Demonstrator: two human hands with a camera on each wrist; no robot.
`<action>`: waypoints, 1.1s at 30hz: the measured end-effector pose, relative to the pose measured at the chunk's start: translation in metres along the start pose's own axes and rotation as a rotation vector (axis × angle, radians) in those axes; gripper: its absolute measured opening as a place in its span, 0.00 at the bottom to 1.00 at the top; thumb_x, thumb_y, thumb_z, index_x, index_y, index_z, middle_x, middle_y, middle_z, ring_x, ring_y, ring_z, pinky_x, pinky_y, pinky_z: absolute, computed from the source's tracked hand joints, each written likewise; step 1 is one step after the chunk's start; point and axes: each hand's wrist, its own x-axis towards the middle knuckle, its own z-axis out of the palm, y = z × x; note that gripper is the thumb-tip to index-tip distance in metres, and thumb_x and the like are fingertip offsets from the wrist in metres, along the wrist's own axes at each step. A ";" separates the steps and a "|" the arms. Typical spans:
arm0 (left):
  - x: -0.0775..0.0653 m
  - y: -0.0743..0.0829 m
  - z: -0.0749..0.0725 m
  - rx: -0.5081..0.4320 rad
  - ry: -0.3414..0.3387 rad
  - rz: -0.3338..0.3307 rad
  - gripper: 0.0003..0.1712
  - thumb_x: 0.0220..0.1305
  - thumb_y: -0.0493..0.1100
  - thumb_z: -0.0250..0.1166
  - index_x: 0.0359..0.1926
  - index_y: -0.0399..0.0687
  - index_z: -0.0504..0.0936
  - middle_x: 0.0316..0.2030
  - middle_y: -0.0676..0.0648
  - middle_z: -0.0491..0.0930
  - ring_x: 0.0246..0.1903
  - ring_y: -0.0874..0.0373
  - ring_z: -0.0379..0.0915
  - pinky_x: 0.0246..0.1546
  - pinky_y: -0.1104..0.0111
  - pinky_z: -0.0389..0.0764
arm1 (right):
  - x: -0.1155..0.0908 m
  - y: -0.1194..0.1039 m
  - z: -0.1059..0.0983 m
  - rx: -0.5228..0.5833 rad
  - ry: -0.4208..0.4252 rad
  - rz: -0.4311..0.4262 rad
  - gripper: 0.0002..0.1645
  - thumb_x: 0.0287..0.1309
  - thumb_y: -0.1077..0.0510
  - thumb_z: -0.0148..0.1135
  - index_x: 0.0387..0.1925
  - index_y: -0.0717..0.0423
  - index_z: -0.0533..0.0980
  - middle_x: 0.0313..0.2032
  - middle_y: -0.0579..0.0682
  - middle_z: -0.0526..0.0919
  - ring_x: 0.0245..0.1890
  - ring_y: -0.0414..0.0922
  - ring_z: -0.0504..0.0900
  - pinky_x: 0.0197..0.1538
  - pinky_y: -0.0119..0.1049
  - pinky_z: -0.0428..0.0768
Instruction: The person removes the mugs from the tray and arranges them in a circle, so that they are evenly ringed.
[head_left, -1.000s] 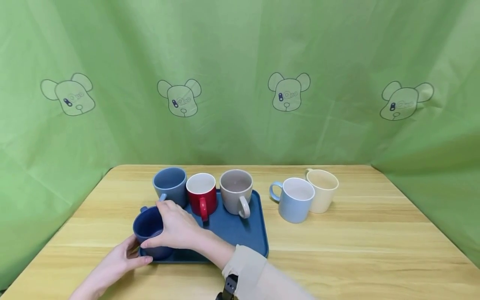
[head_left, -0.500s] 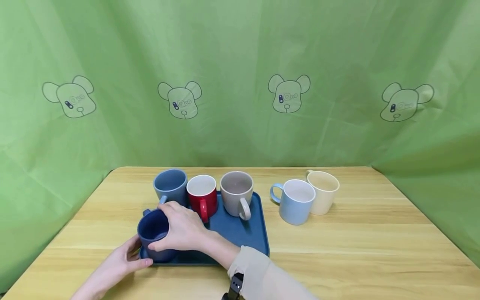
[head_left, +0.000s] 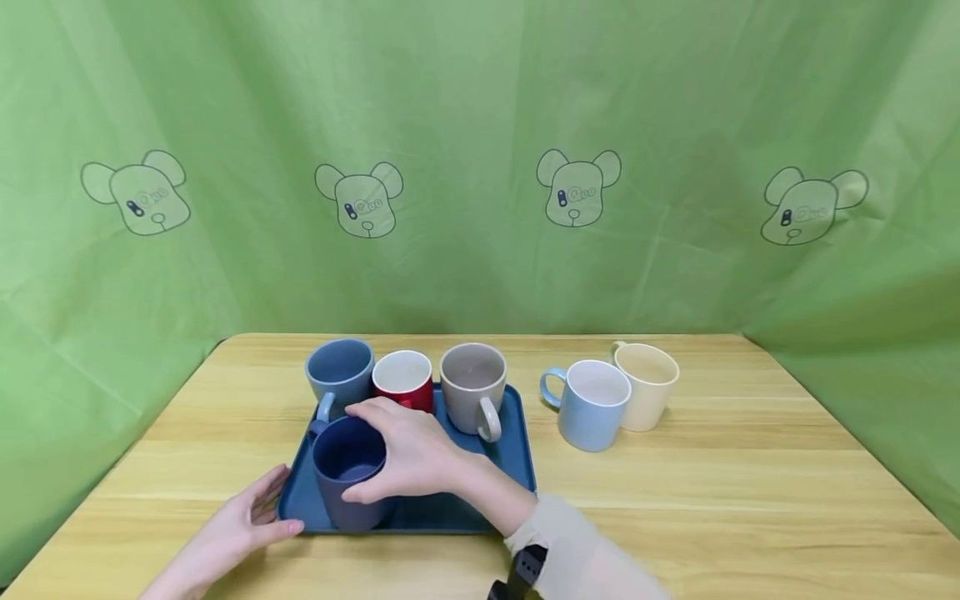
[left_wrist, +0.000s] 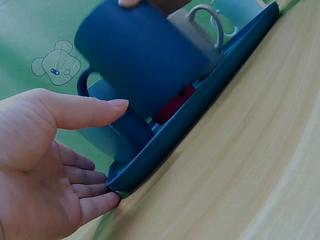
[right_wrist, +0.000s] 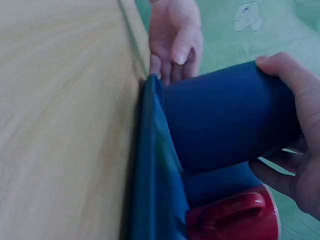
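Note:
My right hand (head_left: 412, 454) grips a navy blue mug (head_left: 348, 504) from its right side, thumb and fingers spread around the rim. The mug is upright over the front left part of a dark blue tray (head_left: 517, 454), its base close to the tray surface in the right wrist view (right_wrist: 225, 120). At the tray's front left corner, the loosely extended fingers of my left hand (left_wrist: 40, 165) touch the edge, with the thumb held above. Behind the navy mug, a slate blue mug (head_left: 337, 387), a red mug (head_left: 405, 383) and a grey mug (head_left: 465, 404) stand along the tray's back.
To the right of the tray, a light blue mug (head_left: 588, 417) and a cream mug (head_left: 651, 392) stand close together on the wooden table (head_left: 712, 500). A green curtain (head_left: 480, 267) with printed bear heads hangs behind and at the sides.
My right hand has carried the navy mug to the right, away from the left hand and the tray's left edge. The left hand has stayed at the tray's corner.

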 end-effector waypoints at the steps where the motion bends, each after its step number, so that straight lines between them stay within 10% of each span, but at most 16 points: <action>1: 0.000 0.000 0.000 0.001 0.000 0.000 0.52 0.57 0.43 0.66 0.67 0.23 0.42 0.66 0.24 0.45 0.64 0.33 0.47 0.61 0.52 0.62 | -0.003 0.000 -0.003 0.016 0.000 -0.003 0.49 0.41 0.36 0.69 0.63 0.51 0.65 0.58 0.43 0.70 0.52 0.37 0.72 0.53 0.33 0.74; 22: 0.000 0.003 -0.002 0.003 -0.023 -0.060 0.53 0.59 0.45 0.65 0.67 0.23 0.39 0.67 0.25 0.42 0.65 0.33 0.43 0.62 0.50 0.58 | -0.091 0.001 -0.073 0.051 0.278 -0.122 0.50 0.27 0.47 0.78 0.58 0.56 0.69 0.55 0.47 0.73 0.54 0.41 0.72 0.53 0.40 0.75; 33: 0.001 0.002 -0.001 0.014 -0.024 -0.075 0.52 0.59 0.46 0.65 0.67 0.23 0.40 0.66 0.24 0.43 0.65 0.32 0.44 0.62 0.49 0.59 | -0.155 0.022 -0.106 -0.036 0.438 0.092 0.49 0.26 0.54 0.79 0.57 0.58 0.70 0.55 0.50 0.73 0.54 0.44 0.70 0.55 0.35 0.71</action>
